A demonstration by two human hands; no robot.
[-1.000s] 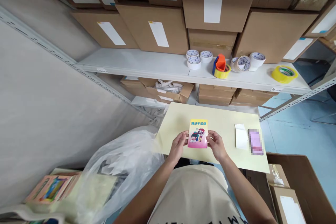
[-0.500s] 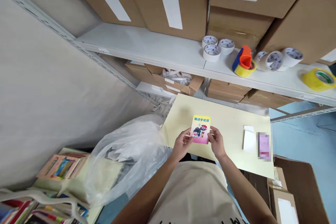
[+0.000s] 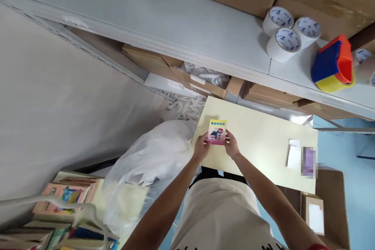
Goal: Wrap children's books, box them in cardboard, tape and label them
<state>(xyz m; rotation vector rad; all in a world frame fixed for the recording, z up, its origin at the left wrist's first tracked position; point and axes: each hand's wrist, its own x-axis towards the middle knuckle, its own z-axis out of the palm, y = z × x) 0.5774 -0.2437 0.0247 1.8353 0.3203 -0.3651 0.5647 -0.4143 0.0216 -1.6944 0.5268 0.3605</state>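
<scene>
A small booklet (image 3: 217,131) with a yellow top and a pink cartoon cover is held over the pale yellow table (image 3: 263,140). My left hand (image 3: 200,148) pinches its lower left corner. My right hand (image 3: 231,147) pinches its lower right corner. Both hands are closed on the booklet above the table's near left part.
White paper slips (image 3: 293,155) and a blurred purple item (image 3: 308,161) lie at the table's right. A clear plastic bag (image 3: 152,160) bulges at the left, above stacked books (image 3: 63,197). On the shelf (image 3: 175,27) stand tape rolls (image 3: 283,33) and a tape dispenser (image 3: 334,64). Cardboard boxes (image 3: 316,213) sit lower right.
The camera has moved up and closer to the shelf, so the booklet and hands look smaller and further away. Both hands still hold the booklet, now slightly nearer the table's left edge.
</scene>
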